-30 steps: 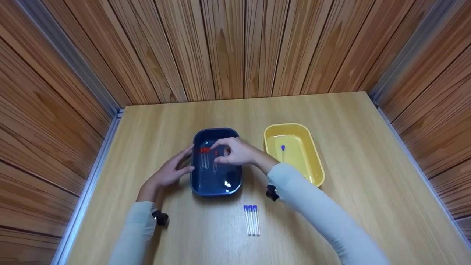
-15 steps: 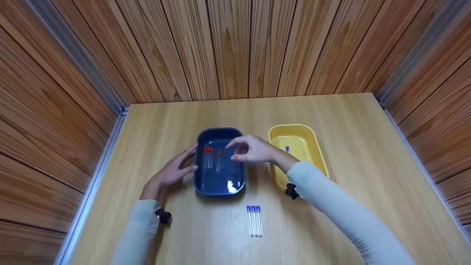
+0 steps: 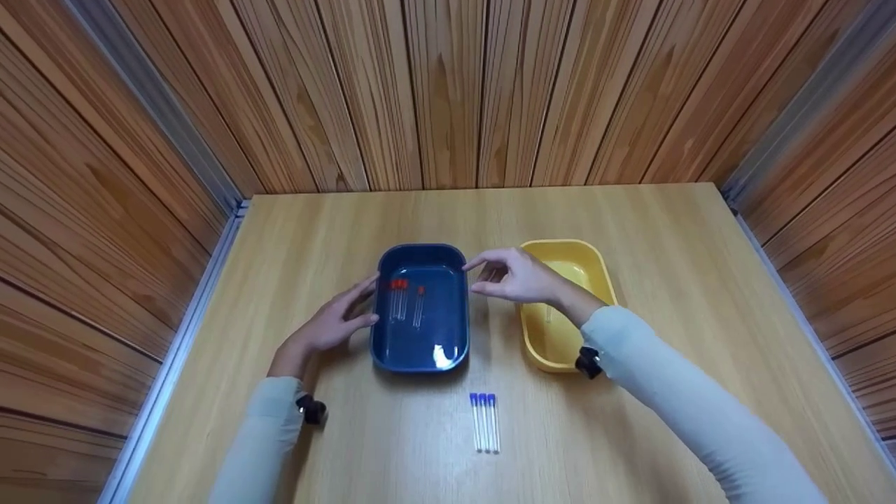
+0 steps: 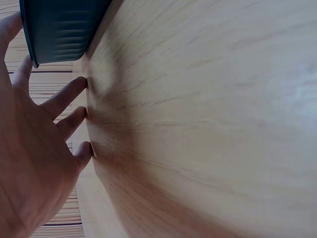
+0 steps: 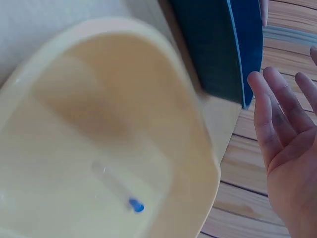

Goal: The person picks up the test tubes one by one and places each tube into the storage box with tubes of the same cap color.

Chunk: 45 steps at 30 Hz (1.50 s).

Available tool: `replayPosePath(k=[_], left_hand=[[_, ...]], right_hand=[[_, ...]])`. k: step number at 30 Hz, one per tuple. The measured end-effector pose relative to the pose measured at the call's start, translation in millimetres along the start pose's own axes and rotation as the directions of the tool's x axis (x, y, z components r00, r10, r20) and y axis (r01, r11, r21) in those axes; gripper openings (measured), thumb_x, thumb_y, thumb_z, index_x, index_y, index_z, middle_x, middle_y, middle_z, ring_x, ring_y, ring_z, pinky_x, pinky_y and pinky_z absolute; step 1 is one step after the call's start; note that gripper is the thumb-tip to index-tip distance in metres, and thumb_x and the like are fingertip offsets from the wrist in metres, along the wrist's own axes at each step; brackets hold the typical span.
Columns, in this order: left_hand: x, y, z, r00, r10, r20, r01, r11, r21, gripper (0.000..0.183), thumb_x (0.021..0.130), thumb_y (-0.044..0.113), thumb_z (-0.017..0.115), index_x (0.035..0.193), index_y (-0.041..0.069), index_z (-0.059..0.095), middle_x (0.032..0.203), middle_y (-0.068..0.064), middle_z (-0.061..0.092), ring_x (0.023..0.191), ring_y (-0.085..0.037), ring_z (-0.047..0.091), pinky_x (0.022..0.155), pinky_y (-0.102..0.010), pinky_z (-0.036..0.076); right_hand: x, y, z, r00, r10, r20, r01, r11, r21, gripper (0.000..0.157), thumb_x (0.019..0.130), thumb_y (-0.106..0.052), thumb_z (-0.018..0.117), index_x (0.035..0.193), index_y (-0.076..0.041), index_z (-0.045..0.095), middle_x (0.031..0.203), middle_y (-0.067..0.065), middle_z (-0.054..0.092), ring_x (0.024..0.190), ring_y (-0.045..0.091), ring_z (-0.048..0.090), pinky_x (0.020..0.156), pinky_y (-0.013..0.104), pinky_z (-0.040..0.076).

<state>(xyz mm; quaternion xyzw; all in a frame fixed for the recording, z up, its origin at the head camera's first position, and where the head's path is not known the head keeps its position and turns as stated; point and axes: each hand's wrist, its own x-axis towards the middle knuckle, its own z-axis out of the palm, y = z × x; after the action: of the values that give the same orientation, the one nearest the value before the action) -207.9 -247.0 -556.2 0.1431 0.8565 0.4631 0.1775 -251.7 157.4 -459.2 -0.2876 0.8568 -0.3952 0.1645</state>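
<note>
My left hand [image 3: 336, 323] touches the left rim of the dark blue tray [image 3: 409, 350] with thumb and index finger; in the left wrist view its other fingers [image 4: 64, 96] reach down to the table. Several red-capped clear tubes [image 3: 399, 302] lie together in this tray, and a single red-capped tube [image 3: 418, 308] lies apart to their right. My right hand [image 3: 521, 277] holds nothing, its fingers loosely bent beside the tray's right rim; contact there is unclear. Below its wrist is the yellow tray [image 3: 530, 348], where one blue-capped tube [image 5: 134, 204] lies.
Several blue-capped tubes [image 3: 484, 423] lie side by side on the wooden table [image 3: 392, 441], in front of the trays. Wood-panelled walls [image 3: 448, 98] enclose the table at the back and both sides.
My right hand has moved right, out from over the blue tray to the space between the trays. My left hand stays at the left rim. The head view has shifted slightly.
</note>
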Motion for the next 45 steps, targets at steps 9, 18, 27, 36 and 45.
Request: replayPosePath(k=[9, 18, 27, 36, 45], left_hand=[[-0.4, 0.5, 1.6, 1.0, 0.007, 0.003, -0.007, 1.0, 0.009, 0.079, 0.115, 0.044, 0.066, 0.179, 0.047, 0.021, 0.189, -0.005, 0.031, 0.177, -0.038, 0.028, 0.141, -0.072, 0.021], [2.0, 0.4, 3.8, 1.0, 0.016, 0.007, -0.017, 1.0, 0.015, 0.079, 0.115, 0.041, 0.066, 0.18, 0.044, 0.021, 0.188, -0.005, 0.032, 0.176, -0.039, 0.029, 0.141, -0.072, 0.021], [0.8, -0.1, 2.0, 1.0, 0.004, 0.007, -0.004, 1.0, 0.008, 0.078, 0.115, 0.041, 0.064, 0.179, 0.046, 0.021, 0.19, -0.004, 0.029, 0.177, -0.039, 0.027, 0.141, -0.073, 0.019], [-0.3, -0.7, 0.5, 1.0, -0.006, 0.0, 0.006, 1.0, 0.02, 0.078, 0.115, 0.045, 0.064, 0.179, 0.047, 0.02, 0.19, -0.003, 0.027, 0.178, -0.038, 0.025, 0.141, -0.074, 0.018], [-0.8, -1.4, -0.8, 1.0, 0.011, -0.001, -0.011, 1.0, 0.016, 0.079, 0.115, 0.043, 0.064, 0.18, 0.046, 0.019, 0.19, -0.004, 0.027, 0.177, -0.039, 0.027, 0.141, -0.073, 0.02]], right_hand=[[-21, 15, -17.8, 0.999, 0.019, -0.027, -0.02, 0.998, -0.057, 0.037, 0.106, -0.026, 0.079, 0.14, -0.011, 0.077, 0.116, 0.013, 0.084, 0.105, 0.025, 0.078, 0.095, 0.031, 0.063], [-43, 29, -34.2, 0.997, 0.053, -0.059, -0.058, 0.994, -0.092, 0.036, 0.107, -0.025, 0.08, 0.14, -0.013, 0.077, 0.117, 0.009, 0.082, 0.107, 0.022, 0.076, 0.097, 0.03, 0.062], [-71, 49, -54.4, 0.991, 0.074, -0.109, -0.085, 0.992, -0.097, 0.037, 0.106, -0.023, 0.079, 0.139, -0.006, 0.076, 0.11, 0.009, 0.084, 0.102, 0.018, 0.076, 0.095, 0.022, 0.06], [-96, 61, -76.1, 0.978, 0.132, -0.162, -0.149, 0.984, -0.099, 0.034, 0.107, -0.024, 0.078, 0.137, -0.009, 0.077, 0.113, 0.01, 0.081, 0.101, 0.019, 0.07, 0.089, 0.018, 0.057], [-114, 74, -91.2, 0.957, 0.168, -0.238, -0.194, 0.977, -0.09, 0.036, 0.107, -0.026, 0.079, 0.138, -0.007, 0.077, 0.116, 0.015, 0.081, 0.097, 0.006, 0.068, 0.084, 0.015, 0.056]])
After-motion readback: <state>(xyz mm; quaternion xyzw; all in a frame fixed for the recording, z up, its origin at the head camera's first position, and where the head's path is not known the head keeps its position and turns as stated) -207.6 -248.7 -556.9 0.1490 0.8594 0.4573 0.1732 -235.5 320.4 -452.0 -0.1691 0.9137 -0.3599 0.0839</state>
